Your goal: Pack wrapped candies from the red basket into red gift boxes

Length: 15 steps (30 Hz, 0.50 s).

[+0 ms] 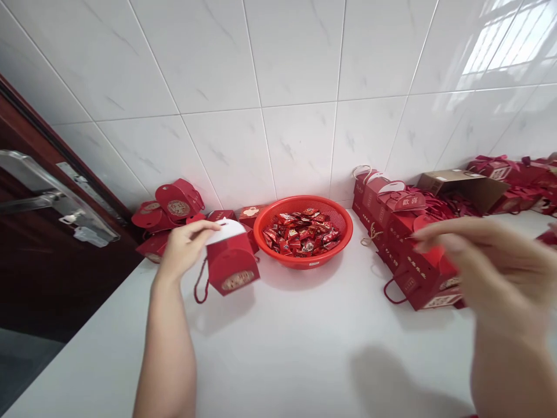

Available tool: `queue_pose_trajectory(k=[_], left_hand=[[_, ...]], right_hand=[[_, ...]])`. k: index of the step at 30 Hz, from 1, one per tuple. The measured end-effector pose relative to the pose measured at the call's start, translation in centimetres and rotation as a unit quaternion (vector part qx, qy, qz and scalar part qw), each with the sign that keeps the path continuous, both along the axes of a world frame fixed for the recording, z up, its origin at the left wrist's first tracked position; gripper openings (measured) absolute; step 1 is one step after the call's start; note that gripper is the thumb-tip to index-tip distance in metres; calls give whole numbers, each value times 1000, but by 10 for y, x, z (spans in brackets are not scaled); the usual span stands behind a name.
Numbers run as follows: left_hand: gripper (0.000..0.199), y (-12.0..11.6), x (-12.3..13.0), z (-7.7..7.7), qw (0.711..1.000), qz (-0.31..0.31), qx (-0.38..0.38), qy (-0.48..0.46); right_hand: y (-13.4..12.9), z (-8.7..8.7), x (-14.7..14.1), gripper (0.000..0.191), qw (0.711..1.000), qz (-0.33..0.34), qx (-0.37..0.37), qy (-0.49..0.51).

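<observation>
My left hand [185, 247] pinches the white-lined flap of a dark red paper gift box [228, 258], holding it a little above the white table. This box has a gold emblem on its front and a cord handle hanging at its left. Over the row of red gift boxes [395, 238] at the right is my right hand [509, 267], blurred, with thumb and forefinger apart and nothing visible between them; whether it touches a box I cannot tell. Between the hands, a red plastic basket [304, 264] holds many red-wrapped candies [302, 232].
More red gift boxes [174, 206] are piled at the left near a door handle [47, 197]. An open cardboard carton [461, 183] stands at the right back beside ribboned red boxes [496, 168]. A tiled wall [300, 145] borders the white table [278, 348].
</observation>
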<state>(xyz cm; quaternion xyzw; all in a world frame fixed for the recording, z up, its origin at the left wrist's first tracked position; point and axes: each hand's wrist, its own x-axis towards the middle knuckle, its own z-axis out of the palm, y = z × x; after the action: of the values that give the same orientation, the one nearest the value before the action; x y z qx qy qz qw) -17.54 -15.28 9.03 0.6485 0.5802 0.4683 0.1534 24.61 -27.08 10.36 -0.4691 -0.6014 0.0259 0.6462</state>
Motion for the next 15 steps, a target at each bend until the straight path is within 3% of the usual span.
queue_pose_trajectory(k=[1,3,5,7,11,15], left_hand=[[24,-4,19,3,997,-72,-25,19],[22,-13,56,4,975,-212,-63,35],[23,-20,86,-2,942,-316,-101,44],[23,-24,108,-12,913,-381,-133,60],[27,-23,125,-31,910,-372,-171,63],[29,-20,127,-42,916,-335,-189,111]], right_hand=[[4,1,-22,11,993,92,-39,-60],[19,-4,-56,20,948,240,-140,-156],[35,-16,-75,24,899,326,-191,-222],[46,-31,-83,21,848,368,-228,-305],[49,-51,-83,13,776,370,-313,-404],[40,-62,-82,18,756,393,-303,-426]])
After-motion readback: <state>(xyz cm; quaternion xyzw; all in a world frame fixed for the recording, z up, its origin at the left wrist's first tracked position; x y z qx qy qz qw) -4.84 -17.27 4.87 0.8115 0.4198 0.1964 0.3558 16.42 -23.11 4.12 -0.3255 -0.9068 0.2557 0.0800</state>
